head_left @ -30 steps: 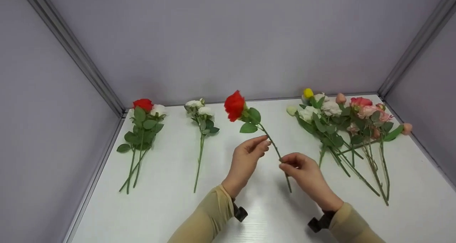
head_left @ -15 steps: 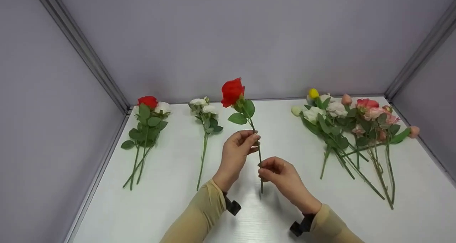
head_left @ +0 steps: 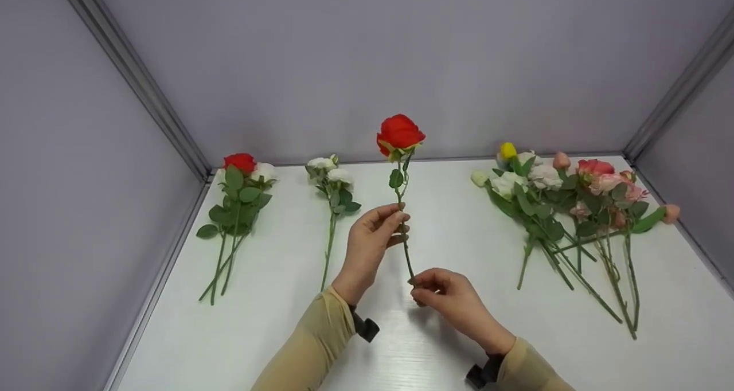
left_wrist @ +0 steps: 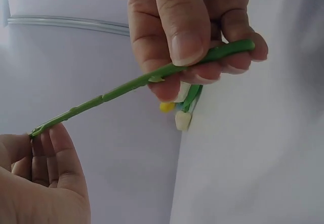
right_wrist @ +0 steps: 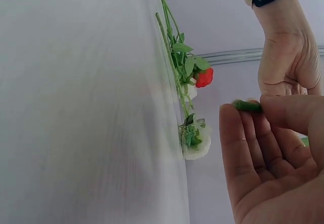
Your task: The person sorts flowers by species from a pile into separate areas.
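Note:
A red artificial rose point(head_left: 399, 133) stands upright above the table, a few leaves under its bloom. My left hand point(head_left: 371, 239) pinches its green stem point(head_left: 407, 253) below the leaves, thumb against fingers. Lower down, my right hand point(head_left: 444, 296) pinches the stem near its cut end. The left wrist view shows the stem point(left_wrist: 119, 89) running between both hands, its thick end resting over the curled fingers of the right hand point(left_wrist: 192, 26). In the right wrist view the stem's end point(right_wrist: 247, 106) pokes out between thumb and forefinger.
At the left lie a red rose point(head_left: 239, 163) and white flowers, stems crossing. A white flower spray point(head_left: 339, 176) lies left of my hands. To the right is a pile of mixed flowers point(head_left: 545, 176), including a yellow tulip point(head_left: 507, 150). Grey walls point(head_left: 367, 53) enclose the white table point(head_left: 275, 333).
The rose went from leaning left to upright, and its bloom turned. My left hand has come to grip the stem, while the right hand has shifted left and slid down nearer the cut end.

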Demonstrator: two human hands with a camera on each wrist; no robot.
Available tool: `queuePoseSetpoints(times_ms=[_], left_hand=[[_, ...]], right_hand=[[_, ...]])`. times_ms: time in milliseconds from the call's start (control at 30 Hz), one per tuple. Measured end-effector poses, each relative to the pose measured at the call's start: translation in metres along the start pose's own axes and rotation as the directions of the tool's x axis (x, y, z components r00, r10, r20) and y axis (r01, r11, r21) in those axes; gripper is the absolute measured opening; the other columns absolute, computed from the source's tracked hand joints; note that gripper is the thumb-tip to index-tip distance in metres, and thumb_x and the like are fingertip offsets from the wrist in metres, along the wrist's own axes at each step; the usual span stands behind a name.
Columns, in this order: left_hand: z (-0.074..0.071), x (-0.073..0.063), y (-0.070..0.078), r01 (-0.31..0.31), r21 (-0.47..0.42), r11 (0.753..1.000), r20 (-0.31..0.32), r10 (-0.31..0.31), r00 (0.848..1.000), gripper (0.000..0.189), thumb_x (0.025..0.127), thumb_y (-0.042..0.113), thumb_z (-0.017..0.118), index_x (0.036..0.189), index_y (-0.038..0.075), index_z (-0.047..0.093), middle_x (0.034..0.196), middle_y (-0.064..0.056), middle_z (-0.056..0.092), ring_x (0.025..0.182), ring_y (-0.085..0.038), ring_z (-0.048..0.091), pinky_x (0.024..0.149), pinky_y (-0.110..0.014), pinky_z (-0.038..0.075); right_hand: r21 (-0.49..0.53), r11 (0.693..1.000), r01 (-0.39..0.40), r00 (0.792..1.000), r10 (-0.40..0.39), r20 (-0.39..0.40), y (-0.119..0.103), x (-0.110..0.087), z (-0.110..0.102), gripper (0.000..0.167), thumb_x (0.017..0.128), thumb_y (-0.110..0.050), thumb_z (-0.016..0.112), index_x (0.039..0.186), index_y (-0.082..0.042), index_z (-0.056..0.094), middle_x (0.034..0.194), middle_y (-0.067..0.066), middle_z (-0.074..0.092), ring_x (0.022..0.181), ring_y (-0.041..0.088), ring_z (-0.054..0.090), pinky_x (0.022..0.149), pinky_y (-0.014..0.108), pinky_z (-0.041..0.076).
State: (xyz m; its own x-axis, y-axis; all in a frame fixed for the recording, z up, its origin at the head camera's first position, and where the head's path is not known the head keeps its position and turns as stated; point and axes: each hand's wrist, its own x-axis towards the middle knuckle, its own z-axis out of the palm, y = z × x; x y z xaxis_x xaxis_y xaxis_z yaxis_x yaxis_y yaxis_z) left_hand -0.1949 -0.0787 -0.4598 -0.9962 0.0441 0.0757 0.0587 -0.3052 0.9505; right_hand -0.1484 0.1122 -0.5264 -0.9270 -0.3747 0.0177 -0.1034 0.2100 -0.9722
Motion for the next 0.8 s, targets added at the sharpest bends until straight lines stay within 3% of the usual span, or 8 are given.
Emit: queuePoseSetpoints(times_ms=[267,533,800], left_hand=[[-0.001,-0.007,-0.010,0.017,0.056,0.998,0.039,-0.020,0.999,0.027,0.096,0.013,0.075,0.118,-0.001,0.071,0.107,-0.019,0.072,0.095,-0.024,0.071,0.087,-0.039,0.060],[0.000,-0.008,-0.010,0.015,0.079,0.997,0.059,-0.019,0.998,0.028,0.096,0.014,0.074,0.120,0.000,0.071,0.106,-0.014,0.073,0.096,-0.026,0.071,0.086,-0.039,0.060],[-0.002,-0.010,-0.019,0.021,0.112,0.994,0.105,-0.033,0.994,0.031,0.096,0.010,0.074,0.126,0.005,0.070,0.110,-0.018,0.072,0.097,-0.025,0.071,0.085,-0.039,0.061]], right_hand=[[0.024,1.000,-0.011,0.998,0.012,-0.056,-0.001,-0.001,-0.001,0.024,0.092,-0.012,0.078,0.110,0.003,0.072,0.091,0.009,0.074,0.081,0.025,0.071,0.072,0.029,0.059],[-0.027,0.999,-0.019,0.999,0.018,-0.035,0.001,0.000,-0.003,0.025,0.093,-0.016,0.077,0.110,0.003,0.073,0.093,0.009,0.075,0.082,0.023,0.072,0.073,0.032,0.061],[0.034,0.999,-0.013,1.000,0.014,-0.018,-0.001,0.000,0.000,0.027,0.096,-0.012,0.074,0.114,0.007,0.071,0.101,0.017,0.074,0.086,0.026,0.074,0.076,0.034,0.062]])
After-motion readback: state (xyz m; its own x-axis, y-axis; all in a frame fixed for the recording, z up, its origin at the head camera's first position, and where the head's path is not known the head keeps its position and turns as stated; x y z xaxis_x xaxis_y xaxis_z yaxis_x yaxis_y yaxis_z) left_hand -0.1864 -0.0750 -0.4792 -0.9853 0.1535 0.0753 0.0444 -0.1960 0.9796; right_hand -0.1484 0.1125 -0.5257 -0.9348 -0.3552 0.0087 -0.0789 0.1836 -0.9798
